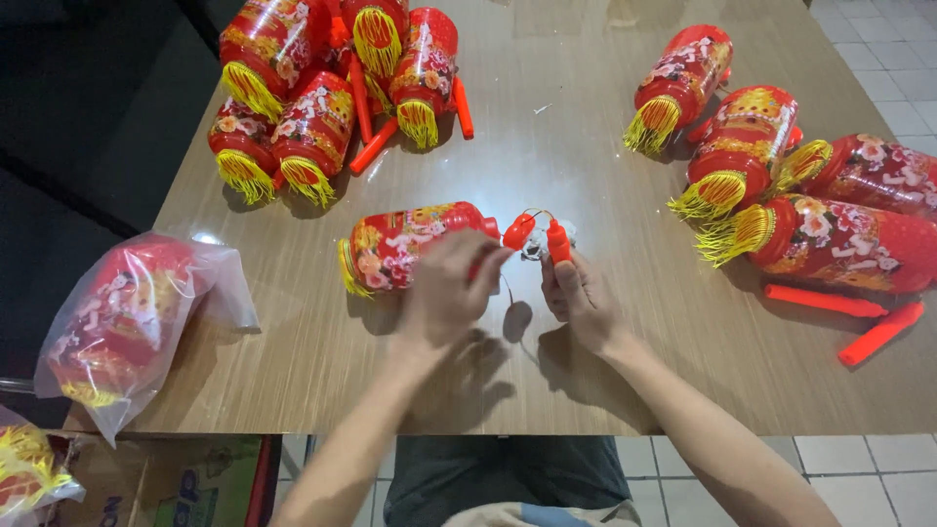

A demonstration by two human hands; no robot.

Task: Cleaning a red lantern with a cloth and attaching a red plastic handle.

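Many red lanterns lie on the wide wooden tabletop (605,332), which is the largest thing in view. One heap of lanterns (312,88) rests at the far left, with orange sticks among it, and a second group of lanterns (781,185) lies at the right, with two loose orange sticks (849,317) near the edge. At the left border of the tabletop there is a lantern in a clear plastic bag (127,327), and below it a cardboard box (146,488) shows on the floor. In the middle, just in front of the person, one red lantern (410,244) lies on its side, its yellow fringe pointing left. The left hand (444,293) is closed around the right end of this lantern, near its cap. The right hand (581,293) pinches a small orange handle piece (556,239), which is joined to the lantern by a thin wire loop (532,217). I judge that the lantern is light and hollow, with a thin, glossy printed shell that may dent or slip, so it is better to hold it at the stiffer end ring. The wire seems to bend easily, and the fringe is soft and should not be pulled.
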